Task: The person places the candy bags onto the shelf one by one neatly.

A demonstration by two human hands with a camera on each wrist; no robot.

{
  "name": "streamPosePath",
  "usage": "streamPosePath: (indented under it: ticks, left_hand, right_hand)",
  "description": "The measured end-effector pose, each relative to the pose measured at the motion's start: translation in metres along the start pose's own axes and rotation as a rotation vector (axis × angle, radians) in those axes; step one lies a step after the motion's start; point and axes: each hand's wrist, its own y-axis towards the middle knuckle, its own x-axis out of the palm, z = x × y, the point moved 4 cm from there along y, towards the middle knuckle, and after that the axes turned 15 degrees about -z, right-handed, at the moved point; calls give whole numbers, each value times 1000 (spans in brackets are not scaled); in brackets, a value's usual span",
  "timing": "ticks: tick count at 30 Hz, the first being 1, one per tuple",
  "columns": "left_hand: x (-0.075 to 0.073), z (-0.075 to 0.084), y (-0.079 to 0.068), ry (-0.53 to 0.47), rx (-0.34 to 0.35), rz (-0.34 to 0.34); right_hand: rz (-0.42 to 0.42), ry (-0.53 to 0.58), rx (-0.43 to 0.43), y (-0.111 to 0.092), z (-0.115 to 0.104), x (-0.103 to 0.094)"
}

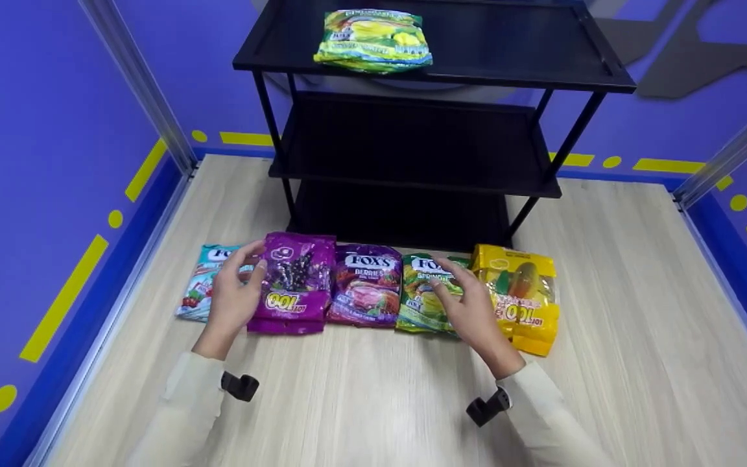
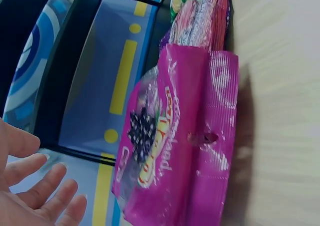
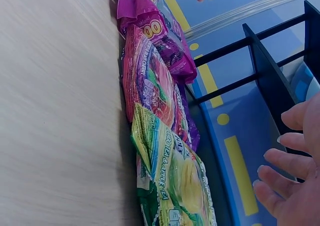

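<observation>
Five candy bags lie in a row before the black rack. My left hand (image 1: 234,292), fingers loosely bent, hovers between the light-blue Fox's bag (image 1: 195,299) and the purple gummy bag (image 1: 292,279). In the left wrist view that purple bag (image 2: 175,136) stands apart from the fingers. A dark-purple Fox's Berries bag (image 1: 366,285) is in the middle. Above the green Fox's bag (image 1: 422,301) hangs my right hand (image 1: 474,308), fingers spread and holding nothing. It partly covers the yellow gummy bag (image 1: 529,298) at the right end.
The black three-tier rack (image 1: 406,139) stands behind the bags. A yellow-green candy bag (image 1: 375,42) lies on its top shelf. Blue panels (image 1: 43,162) with metal posts enclose the pale wooden table (image 1: 360,395) on the left, back and right.
</observation>
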Motion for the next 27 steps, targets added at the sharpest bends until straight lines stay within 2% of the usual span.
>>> streamPosePath:
  ticks: [5, 12, 22, 27]
  left_hand:
    - [-6, -10, 0, 9, -30, 6]
    - [-12, -19, -1, 67, -24, 26]
    - [-18, -33, -2, 178, -75, -11]
    - [-20, -41, -2, 193, -119, -11]
  right_hand:
    - [-12, 3, 27, -1, 2, 0]
    - [1, 1, -6, -2, 4, 2]
    - [-24, -11, 0, -3, 8, 6]
    - [-22, 3, 14, -4, 10, 6]
